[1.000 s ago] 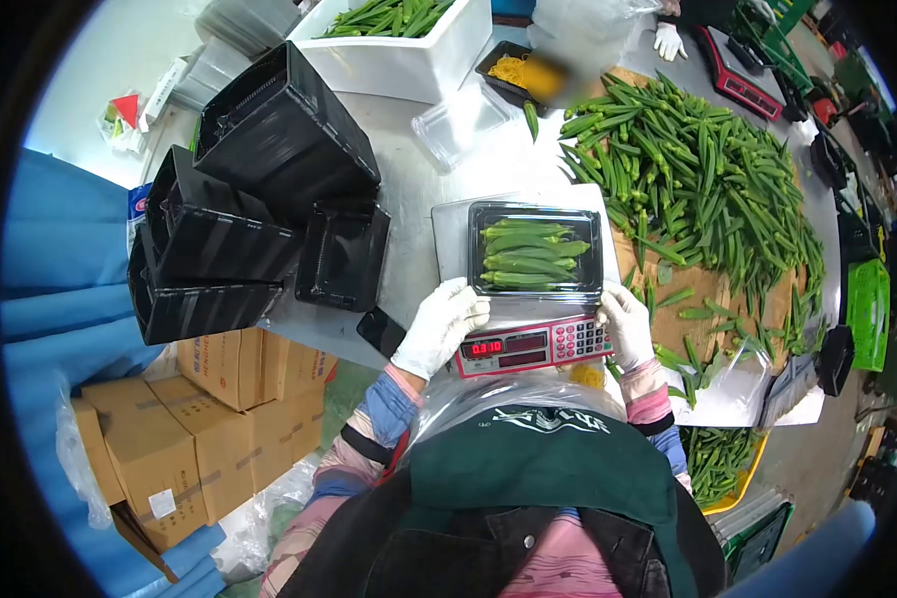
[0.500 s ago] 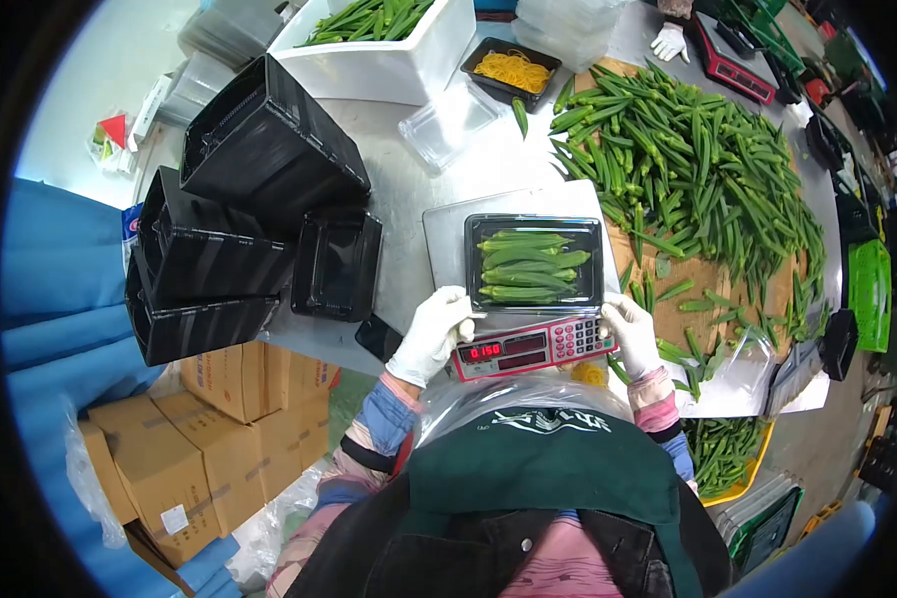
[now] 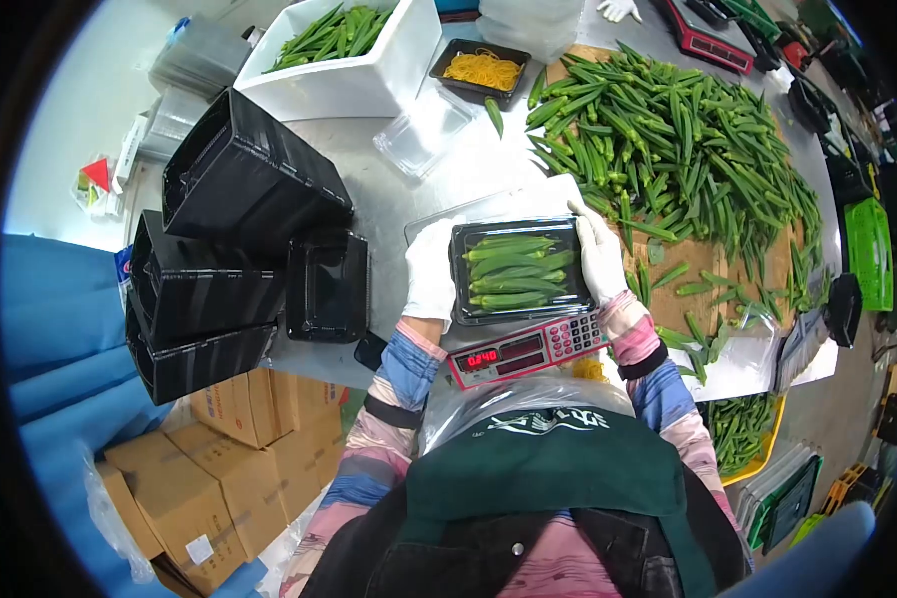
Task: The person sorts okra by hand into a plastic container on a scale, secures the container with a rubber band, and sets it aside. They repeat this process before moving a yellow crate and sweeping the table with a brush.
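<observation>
Your gloved left hand (image 3: pixel 430 271) and gloved right hand (image 3: pixel 600 257) gripped the two sides of the filled tray (image 3: pixel 516 296), one hand to each side, near the centre of the frame. This black tray lay over the scale platform (image 3: pixel 433 221), though whether it rested on the metal or was raised slightly could not be told. Within it, green okra pods (image 3: pixel 516 265) were laid crosswise in a stacked row. Just below the tray, the red scale panel (image 3: pixel 528 349) showed lit digits that read 0.240, with its keypad toward your right hand. A loose okra heap (image 3: pixel 678 149) spread over brown cardboard (image 3: pixel 713 314) in the upper right. At top centre stood a small black tray of yellow bands (image 3: pixel 481 70), with a clear container (image 3: pixel 423 130) lying below and to the left of it; a white box (image 3: pixel 349 85) holding more okra occupied the upper left. Tall stacks of black trays (image 3: pixel 259 174) stood to the left, and a single black tray (image 3: pixel 327 286) lay just beside them. Cardboard cartons (image 3: pixel 219 478) appeared in the lower left, and a yellow-rimmed basket (image 3: pixel 765 453) of okra in the lower right.
</observation>
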